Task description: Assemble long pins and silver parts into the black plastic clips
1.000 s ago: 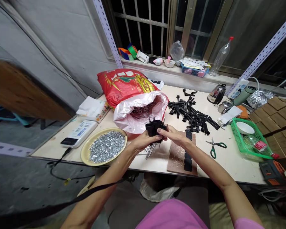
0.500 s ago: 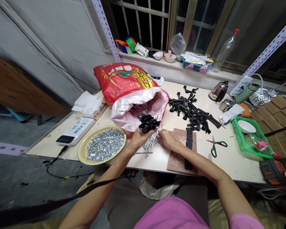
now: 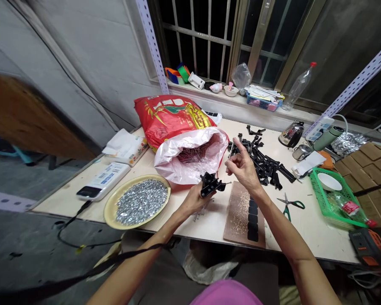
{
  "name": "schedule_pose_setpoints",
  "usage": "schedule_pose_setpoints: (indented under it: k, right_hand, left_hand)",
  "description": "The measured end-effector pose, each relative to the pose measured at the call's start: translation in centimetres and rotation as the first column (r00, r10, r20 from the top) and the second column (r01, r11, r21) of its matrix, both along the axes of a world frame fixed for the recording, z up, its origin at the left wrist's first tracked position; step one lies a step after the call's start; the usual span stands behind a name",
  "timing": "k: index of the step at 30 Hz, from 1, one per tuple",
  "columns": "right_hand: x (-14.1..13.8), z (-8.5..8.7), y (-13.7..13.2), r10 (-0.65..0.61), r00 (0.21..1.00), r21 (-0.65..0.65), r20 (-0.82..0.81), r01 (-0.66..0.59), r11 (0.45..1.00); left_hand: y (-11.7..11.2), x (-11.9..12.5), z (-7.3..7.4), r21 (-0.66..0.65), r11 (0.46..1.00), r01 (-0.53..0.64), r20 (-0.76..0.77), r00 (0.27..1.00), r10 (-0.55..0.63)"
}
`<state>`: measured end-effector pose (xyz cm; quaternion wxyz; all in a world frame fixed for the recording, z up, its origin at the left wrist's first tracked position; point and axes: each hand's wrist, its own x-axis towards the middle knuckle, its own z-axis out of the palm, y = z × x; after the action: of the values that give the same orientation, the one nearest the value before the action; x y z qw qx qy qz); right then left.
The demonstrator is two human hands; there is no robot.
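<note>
Within the grip of the left hand sits a black plastic bracket. Ahead and to its right, the right hand pinches a slim metal pin, index finger extended. Loose metal pins lie below the left hand, partly hidden. Beyond that hand gapes a red sack; left of it stands a yellow dish of shiny metal pieces. Past the right hand spreads a heap of black plastic parts. Nearer the body, a brown board bears a row of dark pads; right of the right forearm lie green-handled scissors.
</note>
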<state>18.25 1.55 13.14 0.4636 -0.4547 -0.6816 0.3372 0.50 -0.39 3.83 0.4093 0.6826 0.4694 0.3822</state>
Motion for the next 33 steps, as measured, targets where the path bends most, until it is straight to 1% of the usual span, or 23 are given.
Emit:
schedule_pose_setpoints:
  k: [2,4,7,11,14,16,17,19,20,21,22,24,25,27,29,30,33]
  right_hand:
    - [-0.6,0.7,-0.3,0.080,0.989,0.026,-0.122,-0.077,0.997]
    - [-1.3,0.8,-0.7,0.097,0.984,0.047,-0.148,-0.091,0.995]
    - [-1.7,0.2,-1.3,0.078,0.993,0.088,-0.088,-0.070,0.994]
    - [-1.6,-0.6,-1.6,0.063,0.998,0.150,0.028,-0.067,0.986]
    - [-1.4,-0.5,-1.5,0.070,0.990,0.209,0.122,-0.094,0.973]
    - [-0.9,-0.2,-1.5,0.107,0.982,0.211,0.157,-0.139,0.968]
    - [-0.5,-0.1,-1.4,0.105,0.983,0.204,0.150,-0.135,0.970]
    - [0.7,-0.3,-1.6,0.057,0.995,0.161,0.081,-0.069,0.985]
    - [1.3,-0.7,-1.7,0.035,0.999,0.111,0.035,-0.038,0.993]
    - [1.9,-1.2,-1.9,0.035,0.999,0.041,-0.003,-0.035,0.999]
    - [2.3,-1.8,-2.2,0.066,0.997,-0.040,-0.029,-0.067,0.997]
    - [2.5,-3.3,-2.8,0.174,0.983,-0.178,-0.057,-0.182,0.967]
    - [2.2,-3.9,-3.2,0.222,0.972,-0.223,-0.072,-0.232,0.947]
    - [1.2,-4.9,-3.9,0.251,0.956,-0.264,-0.150,-0.284,0.922]
    - [0.1,-5.3,-4.3,0.213,0.937,-0.280,-0.276,-0.290,0.915]
    - [-0.4,-5.3,-4.4,0.178,0.923,-0.290,-0.340,-0.283,0.914]
    - [-1.1,-5.4,-4.4,0.047,0.888,-0.341,-0.458,-0.224,0.913]
  left_hand:
    - [0.0,0.6,0.1,0.020,0.999,0.050,-0.018,0.999,-0.049]
    - [-0.1,1.1,0.5,0.024,0.996,0.083,-0.022,0.996,-0.083]
    - [-0.3,1.3,1.1,0.018,0.995,0.099,-0.015,0.995,-0.099]
    - [-0.6,1.3,1.6,-0.007,0.997,0.080,-0.002,0.997,-0.080]
    - [-0.6,1.5,1.6,-0.035,0.998,0.055,0.039,0.998,-0.053]
    - [-0.6,1.5,1.6,-0.056,0.997,0.052,0.085,0.995,-0.047]
    - [-0.7,1.5,1.6,-0.066,0.996,0.055,0.116,0.992,-0.047]
    - [-0.9,1.4,1.8,-0.089,0.994,0.062,0.189,0.981,-0.044]
    - [-1.0,1.4,1.9,-0.106,0.992,0.066,0.224,0.974,-0.041]
    - [-1.1,1.3,2.2,-0.126,0.989,0.073,0.253,0.967,-0.040]
    - [-1.3,1.3,2.6,-0.144,0.986,0.084,0.276,0.960,-0.041]
    - [-1.5,1.3,3.5,-0.165,0.977,0.132,0.310,0.948,-0.076]
    - [-1.7,1.4,4.0,-0.168,0.971,0.172,0.323,0.940,-0.111]
    - [-1.9,1.6,4.9,-0.175,0.951,0.255,0.340,0.922,-0.185]
    - [-2.0,1.8,5.6,-0.202,0.930,0.307,0.343,0.912,-0.226]
    - [-2.0,1.9,5.8,-0.217,0.925,0.312,0.337,0.913,-0.229]
    - [-1.6,2.1,5.5,-0.237,0.929,0.283,0.287,0.934,-0.211]
